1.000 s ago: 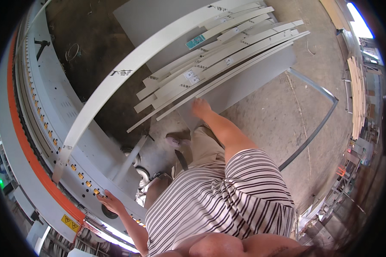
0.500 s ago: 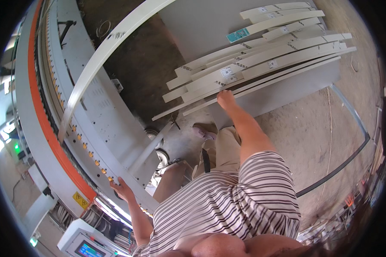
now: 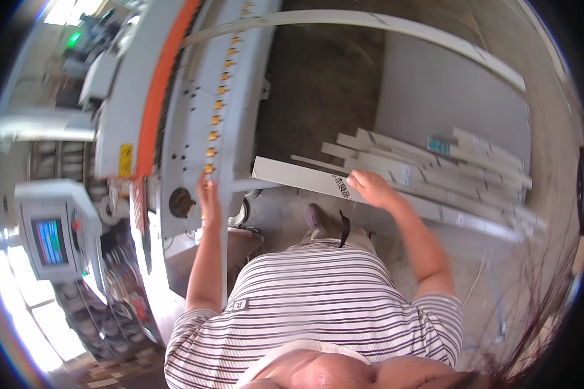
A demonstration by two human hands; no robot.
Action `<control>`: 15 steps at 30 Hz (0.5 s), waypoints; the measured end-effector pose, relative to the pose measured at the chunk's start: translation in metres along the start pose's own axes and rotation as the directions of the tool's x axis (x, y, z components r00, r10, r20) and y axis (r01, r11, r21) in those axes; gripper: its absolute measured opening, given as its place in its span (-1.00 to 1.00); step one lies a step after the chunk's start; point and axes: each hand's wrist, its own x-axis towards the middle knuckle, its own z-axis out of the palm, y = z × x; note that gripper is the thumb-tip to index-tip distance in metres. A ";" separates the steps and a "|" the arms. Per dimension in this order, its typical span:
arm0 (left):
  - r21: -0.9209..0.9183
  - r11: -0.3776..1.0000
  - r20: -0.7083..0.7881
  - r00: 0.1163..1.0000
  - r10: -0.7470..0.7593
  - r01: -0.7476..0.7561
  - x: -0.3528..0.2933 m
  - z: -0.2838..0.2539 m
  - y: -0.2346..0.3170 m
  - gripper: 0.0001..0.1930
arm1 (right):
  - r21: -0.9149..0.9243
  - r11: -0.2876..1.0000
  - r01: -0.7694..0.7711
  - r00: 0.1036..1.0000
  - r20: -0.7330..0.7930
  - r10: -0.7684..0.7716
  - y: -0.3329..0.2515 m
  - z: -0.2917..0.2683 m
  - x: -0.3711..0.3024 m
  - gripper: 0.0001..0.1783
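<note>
Right hand (image 3: 368, 188) on the pale strip (image 3: 298, 176) now, fingers closed around its far edge, and there it is, mid-scene, its free end pointing left at the machine bed (image 3: 194, 123) while the other end runs right beside the stack of strips (image 3: 412, 167). Long, narrow, straight-edged: it looks light for its length and stiff across its width, probably a touch whippy along it, with smooth faces that could slide in the fingers and corners that might chip. The hold is well away from the left end; a grip nearer the middle, or a second hand along the edge, should tame any swing. Over on the left, the left hand (image 3: 207, 200) is at the bed's near right edge, just beside the yellow fittings (image 3: 215, 104), and whether its fingers press or merely rest, I cannot tell. Now the markings: dark printing (image 3: 341, 187) by the right hand, too blurred to read; a teal label (image 3: 438, 146) on the stack; a yellow warning sticker (image 3: 124, 160) far left; and a lit screen (image 3: 50, 241), coloured bands only.
</note>
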 end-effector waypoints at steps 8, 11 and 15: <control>-0.720 0.685 0.037 0.992 -0.121 0.110 -0.051 0.033 0.061 -0.47 | 0.090 0.972 0.217 0.968 0.108 -0.227 -0.148 0.045 0.033 -0.61; -0.676 0.733 -0.153 0.959 -0.240 0.076 -0.028 -0.010 0.030 -0.52 | 0.064 0.996 0.068 0.945 0.316 -0.085 -0.068 0.065 0.030 -0.53; -0.679 0.733 -0.363 0.852 -0.377 0.036 -0.009 -0.079 -0.015 -0.53 | -0.009 0.970 -0.243 0.780 0.593 0.201 0.066 0.057 -0.039 -0.42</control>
